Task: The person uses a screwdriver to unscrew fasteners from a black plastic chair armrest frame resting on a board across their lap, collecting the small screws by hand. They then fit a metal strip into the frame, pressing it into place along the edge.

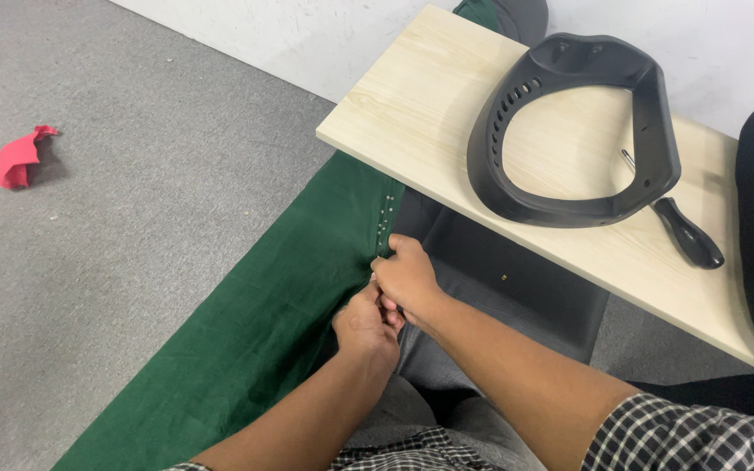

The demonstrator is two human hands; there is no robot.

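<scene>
Both hands, left (366,327) & right (406,279), grip pinching green cloth (255,323) edge together.

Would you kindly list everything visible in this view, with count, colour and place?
green fabric: one, dark green, spread on the floor, running under the board
pins: a short row, silvery, along the fabric edge above the hands
wooden board: one, pale wood, upper right
plastic frame: one, black, looped, lying on the board
screwdriver: one, black handle, on the board beside the frame
red scrap: one, red, on the grey carpet at left
left hand: pinching the fabric edge
right hand: gripping the same edge, touching the left
</scene>
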